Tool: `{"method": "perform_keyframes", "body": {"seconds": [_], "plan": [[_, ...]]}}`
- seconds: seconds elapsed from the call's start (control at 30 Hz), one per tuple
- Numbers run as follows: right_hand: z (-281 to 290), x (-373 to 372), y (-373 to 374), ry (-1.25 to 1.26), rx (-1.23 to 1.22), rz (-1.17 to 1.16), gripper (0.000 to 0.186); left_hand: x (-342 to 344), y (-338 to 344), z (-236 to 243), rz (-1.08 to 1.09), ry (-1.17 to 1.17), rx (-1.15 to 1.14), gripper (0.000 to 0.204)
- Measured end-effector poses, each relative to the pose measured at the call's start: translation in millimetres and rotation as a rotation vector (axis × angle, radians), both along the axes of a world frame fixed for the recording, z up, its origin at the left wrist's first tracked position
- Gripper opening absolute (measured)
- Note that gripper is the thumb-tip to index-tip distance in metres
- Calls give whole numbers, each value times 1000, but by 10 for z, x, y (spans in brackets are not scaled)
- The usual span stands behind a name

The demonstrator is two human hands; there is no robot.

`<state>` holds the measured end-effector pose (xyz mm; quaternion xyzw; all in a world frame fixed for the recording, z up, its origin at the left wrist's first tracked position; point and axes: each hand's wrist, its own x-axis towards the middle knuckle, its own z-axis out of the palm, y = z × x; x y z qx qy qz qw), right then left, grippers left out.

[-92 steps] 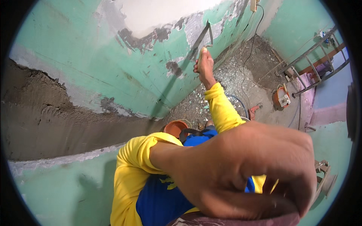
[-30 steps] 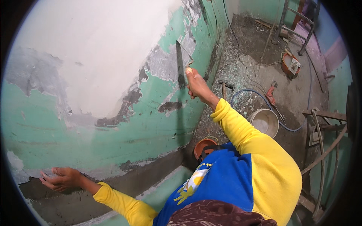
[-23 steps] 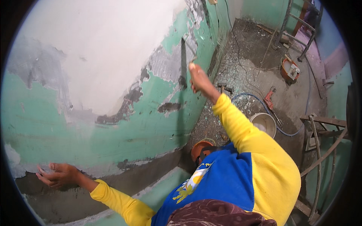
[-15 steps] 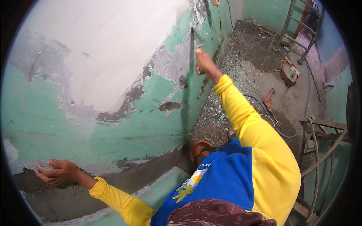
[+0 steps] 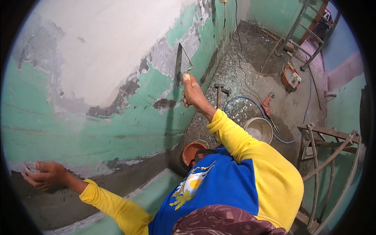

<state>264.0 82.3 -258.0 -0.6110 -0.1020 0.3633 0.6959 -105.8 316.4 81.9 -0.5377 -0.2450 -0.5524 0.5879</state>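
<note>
My right hand (image 5: pixel 193 93) is wrapped round the light handle of a metal trowel (image 5: pixel 189 67), its blade at a scuffed grey patch on the flaking green-and-white wall (image 5: pixel 105 47). My left hand (image 5: pixel 43 176) has its fingers apart and slightly curved, fingertips at the lower edge of the green paint, over a band of dark grey mortar (image 5: pixel 109 188). An orange bucket (image 5: pixel 192 150) sits below me, partly hidden by my body.
Debris on the floor, with a hammer (image 5: pixel 219 94), red power tool (image 5: pixel 266 105), pale bucket (image 5: pixel 257 129), orange bucket with tools (image 5: pixel 290 80), hose and cords. A ladder (image 5: pixel 299 37) stands far right, a person (image 5: pixel 325 21) behind it. Wooden frames (image 5: pixel 329 156) lean at right.
Since half a second ago my right hand and trowel have moved down and left. My left hand, large before the camera three seconds ago, is now low on the left wall.
</note>
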Motion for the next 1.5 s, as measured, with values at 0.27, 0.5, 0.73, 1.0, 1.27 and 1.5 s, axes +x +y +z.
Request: {"method": "perform_keyframes", "body": {"seconds": [0.27,0.5,0.73,1.0,1.27,1.5], "plan": [[-120,774,112,16,57,-98,57,85,36,5,-28,23,52,44],[-73,1456,59,131,83,-172,56,68,96,-1,-38,8,27,44],[-79,1018,-68,32,44,-105,47,85,-13,-65,3,-39,-84,49],[-100,970,-49,-12,21,-63,53,172,-77,-38,-34,-61,-85,54],[6,778,-91,9,9,-37,49,125,-80,-32,57,-58,-35,55],[-174,1341,-55,79,73,-105,53,155,2,-23,65,-21,7,54]]}}
